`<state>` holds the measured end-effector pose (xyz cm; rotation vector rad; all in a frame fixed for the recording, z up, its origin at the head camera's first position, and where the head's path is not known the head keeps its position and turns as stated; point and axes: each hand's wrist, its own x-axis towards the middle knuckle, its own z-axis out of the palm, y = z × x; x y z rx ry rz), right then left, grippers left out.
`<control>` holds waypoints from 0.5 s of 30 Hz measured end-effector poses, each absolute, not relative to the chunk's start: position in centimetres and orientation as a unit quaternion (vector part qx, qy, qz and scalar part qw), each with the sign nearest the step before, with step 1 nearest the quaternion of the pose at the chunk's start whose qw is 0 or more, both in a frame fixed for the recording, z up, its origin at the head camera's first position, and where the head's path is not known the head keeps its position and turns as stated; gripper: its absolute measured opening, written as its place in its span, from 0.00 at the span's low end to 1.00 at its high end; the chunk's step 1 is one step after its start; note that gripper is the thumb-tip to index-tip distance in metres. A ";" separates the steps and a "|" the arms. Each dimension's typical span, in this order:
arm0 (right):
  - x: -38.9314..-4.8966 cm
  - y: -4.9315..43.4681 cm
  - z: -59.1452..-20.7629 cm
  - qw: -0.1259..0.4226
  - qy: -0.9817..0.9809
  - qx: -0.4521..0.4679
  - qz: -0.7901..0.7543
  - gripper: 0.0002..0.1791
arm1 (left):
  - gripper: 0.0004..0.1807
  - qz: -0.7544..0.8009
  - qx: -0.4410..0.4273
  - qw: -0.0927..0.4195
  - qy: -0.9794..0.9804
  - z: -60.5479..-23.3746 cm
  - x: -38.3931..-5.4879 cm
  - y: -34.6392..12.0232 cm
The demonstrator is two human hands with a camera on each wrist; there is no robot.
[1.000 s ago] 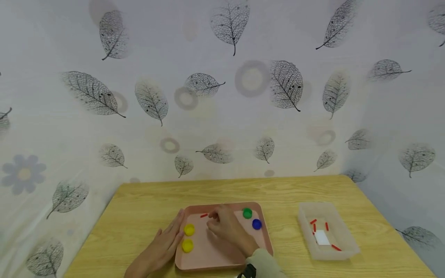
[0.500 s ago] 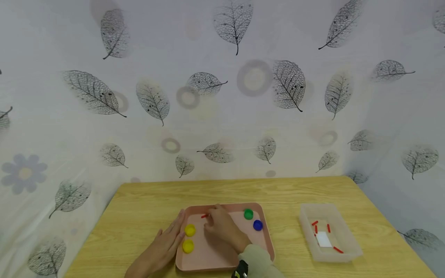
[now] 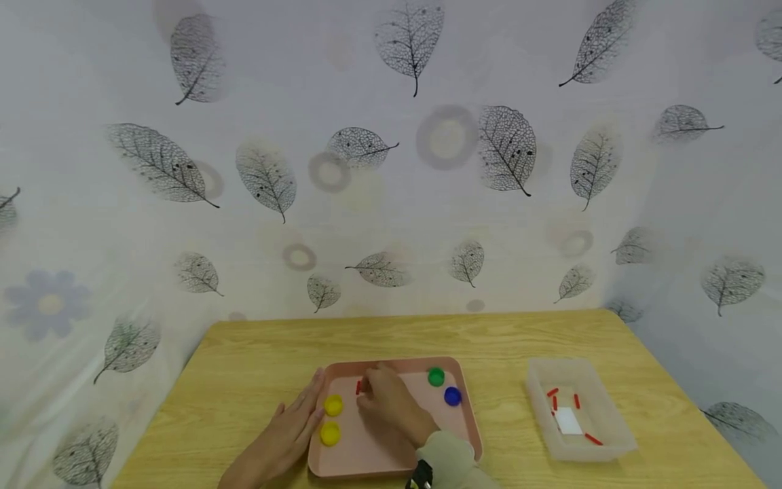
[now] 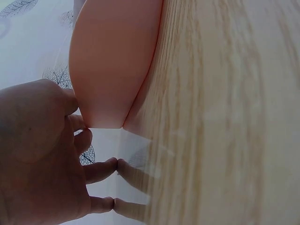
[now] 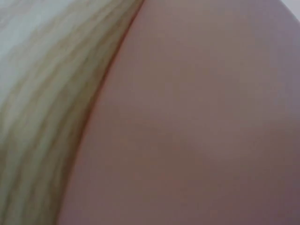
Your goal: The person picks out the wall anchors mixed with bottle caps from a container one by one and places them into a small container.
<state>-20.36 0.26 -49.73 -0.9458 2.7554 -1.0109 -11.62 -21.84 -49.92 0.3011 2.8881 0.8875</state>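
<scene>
A pink tray lies on the wooden table. Over its upper middle, my right hand has curled fingers at a small red stick and appears to pinch it; the fingertips are partly hidden. My left hand rests along the tray's left rim with extended fingers. In the left wrist view, that hand touches the tray's outer wall, with some fingertips on the tabletop. Only the tray wall and table show in the right wrist view.
Two yellow round caps sit at the tray's left side. A green cap and a blue cap are at its upper right. To the right stands a translucent bin with several red sticks and a white card.
My right hand has moved slightly left to the red stick, which has turned from lying nearly crosswise to pointing nearly lengthwise. The left hand keeps its place at the rim.
</scene>
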 end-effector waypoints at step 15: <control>-20.2 -0.6 -50.0 0.034 0.898 -0.285 -0.334 0.16 | 0.34 0.291 0.105 0.047 0.950 -49.8 -11.3 -21.9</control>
